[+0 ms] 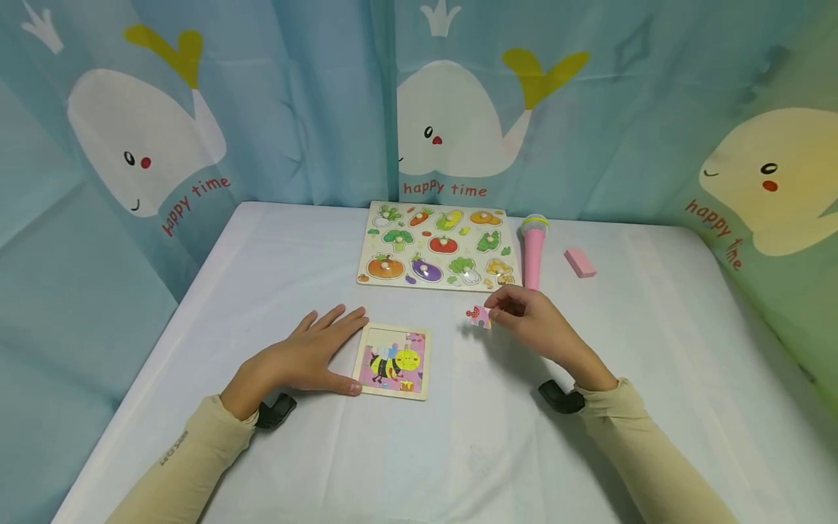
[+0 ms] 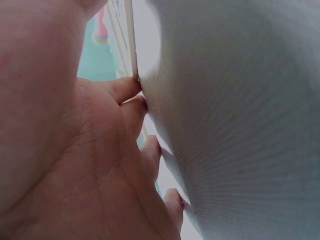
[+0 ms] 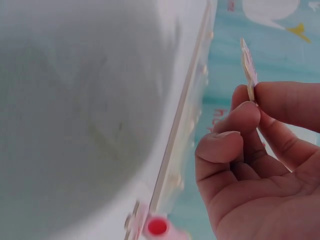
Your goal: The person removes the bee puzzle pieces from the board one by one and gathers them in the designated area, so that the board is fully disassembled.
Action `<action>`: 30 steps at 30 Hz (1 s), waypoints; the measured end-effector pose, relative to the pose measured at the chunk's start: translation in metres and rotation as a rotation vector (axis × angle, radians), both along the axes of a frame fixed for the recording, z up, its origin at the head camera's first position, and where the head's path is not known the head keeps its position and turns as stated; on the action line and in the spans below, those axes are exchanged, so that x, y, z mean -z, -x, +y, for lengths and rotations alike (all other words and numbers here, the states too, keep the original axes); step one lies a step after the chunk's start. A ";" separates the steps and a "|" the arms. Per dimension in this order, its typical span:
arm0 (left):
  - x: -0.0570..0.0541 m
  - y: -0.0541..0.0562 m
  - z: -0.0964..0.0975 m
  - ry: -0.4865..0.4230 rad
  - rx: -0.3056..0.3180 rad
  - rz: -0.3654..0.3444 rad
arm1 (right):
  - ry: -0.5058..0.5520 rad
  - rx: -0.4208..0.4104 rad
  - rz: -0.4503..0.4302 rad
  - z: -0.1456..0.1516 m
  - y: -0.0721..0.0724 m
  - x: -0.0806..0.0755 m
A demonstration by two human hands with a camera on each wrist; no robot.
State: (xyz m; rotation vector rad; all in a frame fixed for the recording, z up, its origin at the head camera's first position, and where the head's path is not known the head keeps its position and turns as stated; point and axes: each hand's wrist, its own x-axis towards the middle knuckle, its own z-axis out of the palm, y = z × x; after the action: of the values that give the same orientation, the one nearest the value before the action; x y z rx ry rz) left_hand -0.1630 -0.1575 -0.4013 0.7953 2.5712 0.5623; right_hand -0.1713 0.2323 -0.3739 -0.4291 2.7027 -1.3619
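Observation:
A small square wooden jigsaw puzzle point(image 1: 358, 364) with a bee picture lies on the table; bare wood shows in its upper left part. My left hand point(image 1: 313, 356) rests flat at its left side, fingers spread, with thumb and index fingertip touching the frame's edge. In the left wrist view the fingertips point(image 2: 151, 145) press against the white cloth. To the right of the puzzle and above the table, my right hand point(image 1: 533, 320) pinches a pink puzzle piece point(image 1: 481, 316) between thumb and fingers. The right wrist view shows this piece point(image 3: 247, 65) nearly edge-on.
Behind the hands lies a vegetable peg board point(image 1: 419, 279). A pink toy microphone point(image 1: 533, 255) stands beside its right edge, lying lengthwise. Farther right is a pink block point(image 1: 580, 263). White cloth covers the table point(image 1: 419, 458), and a blue whale-print curtain point(image 1: 314, 131) encloses its back and sides.

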 end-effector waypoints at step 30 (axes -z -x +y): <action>-0.004 -0.002 0.003 0.021 -0.023 -0.019 | -0.039 0.164 -0.009 0.060 0.004 -0.007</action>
State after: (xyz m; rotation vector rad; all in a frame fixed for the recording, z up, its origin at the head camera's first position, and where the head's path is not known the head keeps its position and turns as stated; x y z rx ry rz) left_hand -0.1609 -0.1544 -0.3971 0.7510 2.5673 0.5460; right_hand -0.1754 0.2927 -0.3666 -0.2007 2.8062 -1.3415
